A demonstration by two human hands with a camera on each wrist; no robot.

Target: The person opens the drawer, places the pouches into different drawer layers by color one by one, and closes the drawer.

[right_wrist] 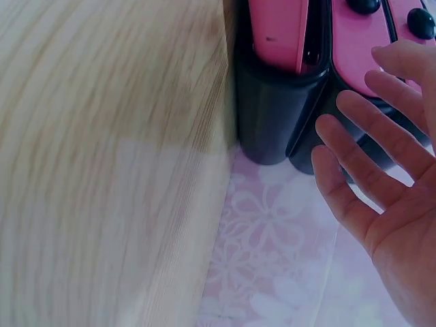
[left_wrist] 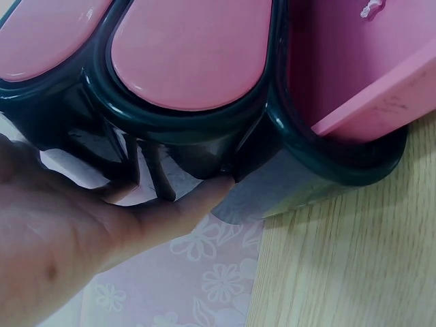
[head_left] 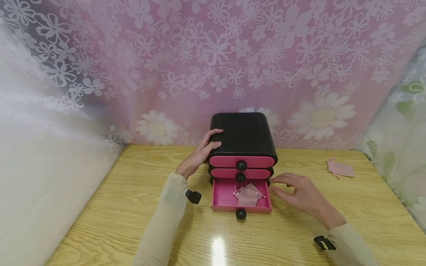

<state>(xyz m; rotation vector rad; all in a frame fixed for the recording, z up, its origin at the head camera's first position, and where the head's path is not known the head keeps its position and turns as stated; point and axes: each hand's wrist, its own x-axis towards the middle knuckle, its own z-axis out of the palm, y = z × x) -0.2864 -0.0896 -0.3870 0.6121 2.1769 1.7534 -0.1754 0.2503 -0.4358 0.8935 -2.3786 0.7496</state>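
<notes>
A black mini drawer cabinet (head_left: 244, 129) with pink drawer fronts stands on the table. Its bottom drawer (head_left: 221, 194) is pulled out, and small pink drawstring pouches (head_left: 249, 195) lie overlapping inside toward its right side. My left hand (head_left: 198, 155) rests against the cabinet's left side, some fingertips over its top edge; in the left wrist view a finger (left_wrist: 184, 208) touches the black side wall. Beside the drawer's right side is my right hand (head_left: 301, 194), fingers extended and spread in the right wrist view, holding nothing. Whether its fingertips touch the cabinet, I cannot tell.
Another pink drawstring pouch (head_left: 341, 169) lies on the wooden table (head_left: 110, 221) at the right. A flowered pink curtain (head_left: 186, 74) hangs close behind the cabinet. The two upper drawers (head_left: 226, 161) are closed, with round black knobs (head_left: 241, 165).
</notes>
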